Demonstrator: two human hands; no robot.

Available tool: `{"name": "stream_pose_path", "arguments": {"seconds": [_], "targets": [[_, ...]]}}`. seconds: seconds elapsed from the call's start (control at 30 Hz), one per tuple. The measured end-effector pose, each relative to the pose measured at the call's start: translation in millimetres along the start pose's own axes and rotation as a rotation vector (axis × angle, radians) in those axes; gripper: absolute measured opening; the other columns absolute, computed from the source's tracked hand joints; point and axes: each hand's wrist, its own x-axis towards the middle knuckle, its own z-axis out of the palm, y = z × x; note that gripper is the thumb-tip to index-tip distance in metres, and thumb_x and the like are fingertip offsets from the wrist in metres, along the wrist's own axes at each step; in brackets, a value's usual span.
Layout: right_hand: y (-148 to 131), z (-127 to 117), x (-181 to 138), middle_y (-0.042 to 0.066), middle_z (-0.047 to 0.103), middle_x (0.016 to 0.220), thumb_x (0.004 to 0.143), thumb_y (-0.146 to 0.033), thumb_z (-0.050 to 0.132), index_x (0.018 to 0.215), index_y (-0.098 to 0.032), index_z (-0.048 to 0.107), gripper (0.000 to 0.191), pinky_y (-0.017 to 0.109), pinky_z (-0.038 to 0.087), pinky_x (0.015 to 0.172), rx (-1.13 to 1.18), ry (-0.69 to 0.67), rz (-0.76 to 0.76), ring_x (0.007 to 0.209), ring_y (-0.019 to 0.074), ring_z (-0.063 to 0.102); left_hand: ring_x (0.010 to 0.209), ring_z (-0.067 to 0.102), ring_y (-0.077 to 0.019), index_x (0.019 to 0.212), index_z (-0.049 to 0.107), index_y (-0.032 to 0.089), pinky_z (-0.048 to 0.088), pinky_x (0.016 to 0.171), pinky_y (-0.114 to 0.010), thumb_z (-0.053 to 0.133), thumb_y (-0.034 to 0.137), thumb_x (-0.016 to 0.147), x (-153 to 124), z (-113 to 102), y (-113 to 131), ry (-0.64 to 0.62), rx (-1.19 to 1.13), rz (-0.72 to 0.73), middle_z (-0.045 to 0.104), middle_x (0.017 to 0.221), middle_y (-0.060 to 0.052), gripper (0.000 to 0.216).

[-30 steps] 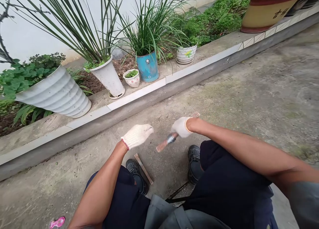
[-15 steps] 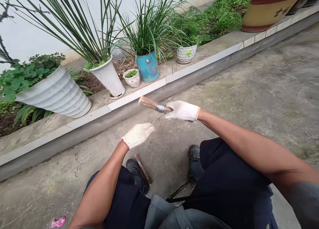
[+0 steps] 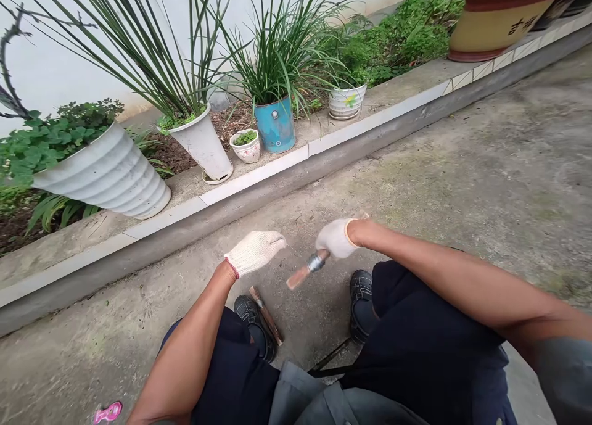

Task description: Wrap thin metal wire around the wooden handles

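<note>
My right hand (image 3: 337,239), in a white knit glove, is closed around a wooden stick (image 3: 298,279) with silvery wire (image 3: 316,261) wound about it. The stick tilts down to the left, and its other end shows behind my wrist. Out to the left, my gloved left hand (image 3: 259,250) is pinched shut on a thin wire end (image 3: 292,248) that reaches toward the stick. Its fingertips stay apart from the stick. A second wooden stick (image 3: 267,317) lies on the ground beside my left shoe (image 3: 252,320).
A low tiled ledge (image 3: 256,181) crosses ahead, bearing a ribbed white pot (image 3: 111,172), a tall white pot (image 3: 203,144), a small pot (image 3: 246,150) and a blue bucket (image 3: 276,129) with plants. A pink object (image 3: 108,412) lies on the concrete at lower left.
My right hand has turned and dropped slightly, so the stick's wired end swings from upper left to lower left. My left hand stays nearly in place, holding the wire.
</note>
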Motion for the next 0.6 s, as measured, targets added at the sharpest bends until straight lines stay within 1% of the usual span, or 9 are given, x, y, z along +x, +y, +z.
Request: {"name": "stream_pose_path", "arguments": {"seconds": [0.03, 0.07, 0.13, 0.2, 0.27, 0.33, 0.4, 0.5, 0.6], "targets": [[-4, 3, 0, -0.003, 0.056, 0.061, 0.066, -0.023, 0.074, 0.075, -0.020, 0.068, 0.012, 0.029, 0.035, 0.061, -0.006, -0.076, -0.102, 0.063, 0.0151, 0.053, 0.094, 0.068, -0.0212, 0.106, 0.076, 0.023, 0.048, 0.087, -0.026, 0.038, 0.049, 0.105, 0, 0, 0, -0.002, -0.009, -0.010, 0.077, 0.106, -0.002, 0.047], [-7, 4, -1, -0.004, 0.055, 0.061, 0.067, -0.027, 0.073, 0.077, -0.021, 0.067, 0.013, 0.028, 0.033, 0.060, 0.011, -0.114, -0.198, 0.062, 0.0140, 0.051, 0.094, 0.068, -0.0212, 0.105, 0.076, 0.023, 0.048, 0.088, -0.026, 0.039, 0.050, 0.105, 1, 1, -1, -0.007, -0.021, -0.012, 0.077, 0.107, -0.002, 0.046], [-11, 4, -6, -0.005, 0.056, 0.065, 0.071, -0.035, 0.071, 0.082, -0.021, 0.067, 0.018, 0.027, 0.031, 0.059, 0.094, -0.084, -0.322, 0.063, 0.0126, 0.050, 0.094, 0.068, -0.0206, 0.105, 0.076, 0.023, 0.048, 0.089, -0.026, 0.040, 0.048, 0.104, 1, 3, -1, -0.013, -0.052, -0.001, 0.077, 0.106, -0.002, 0.044], [-12, -2, -13, -0.005, 0.059, 0.069, 0.074, -0.042, 0.070, 0.087, -0.021, 0.066, 0.025, 0.026, 0.031, 0.058, 0.191, -0.008, -0.314, 0.063, 0.0119, 0.051, 0.090, 0.067, -0.0199, 0.101, 0.076, 0.021, 0.049, 0.088, -0.027, 0.042, 0.046, 0.104, 2, 5, -2, -0.021, -0.079, 0.001, 0.076, 0.102, -0.003, 0.042], [-11, -11, -20, -0.004, 0.062, 0.074, 0.078, -0.047, 0.068, 0.094, -0.021, 0.066, 0.031, 0.025, 0.032, 0.057, 0.292, 0.115, -0.222, 0.064, 0.0117, 0.053, 0.086, 0.066, -0.0200, 0.096, 0.075, 0.019, 0.050, 0.086, -0.029, 0.045, 0.045, 0.103, 1, 6, -3, -0.023, -0.094, -0.022, 0.075, 0.093, -0.004, 0.040], [-9, -23, -24, -0.001, 0.066, 0.082, 0.082, -0.049, 0.068, 0.102, -0.020, 0.068, 0.035, 0.025, 0.035, 0.059, 0.345, 0.281, -0.048, 0.068, 0.0129, 0.056, 0.083, 0.066, -0.0204, 0.093, 0.074, 0.018, 0.051, 0.084, -0.030, 0.044, 0.047, 0.103, 1, 6, -2, -0.019, -0.100, -0.047, 0.073, 0.084, -0.005, 0.043], [-4, -33, -25, 0.003, 0.070, 0.094, 0.084, -0.048, 0.071, 0.110, -0.018, 0.068, 0.040, 0.026, 0.042, 0.064, 0.325, 0.420, 0.128, 0.078, 0.0163, 0.061, 0.080, 0.066, -0.0198, 0.093, 0.073, 0.019, 0.050, 0.082, -0.029, 0.040, 0.050, 0.105, 0, 5, 0, -0.005, -0.096, -0.040, 0.071, 0.078, -0.004, 0.047], [9, -43, -23, 0.008, 0.069, 0.114, 0.090, -0.046, 0.070, 0.121, -0.015, 0.067, 0.044, 0.032, 0.053, 0.079, 0.265, 0.481, 0.273, 0.097, 0.0238, 0.065, 0.077, 0.064, -0.0179, 0.093, 0.071, 0.021, 0.047, 0.079, -0.026, 0.037, 0.049, 0.106, 0, 2, 3, 0.004, -0.078, -0.002, 0.068, 0.076, -0.001, 0.046], [22, -45, -20, 0.009, 0.063, 0.130, 0.097, -0.044, 0.064, 0.129, -0.017, 0.064, 0.042, 0.044, 0.056, 0.093, 0.224, 0.479, 0.337, 0.112, 0.0263, 0.063, 0.076, 0.062, -0.0177, 0.092, 0.071, 0.021, 0.046, 0.076, -0.025, 0.038, 0.048, 0.105, 0, 1, 5, -0.007, -0.081, -0.007, 0.068, 0.076, 0.000, 0.045]]}}
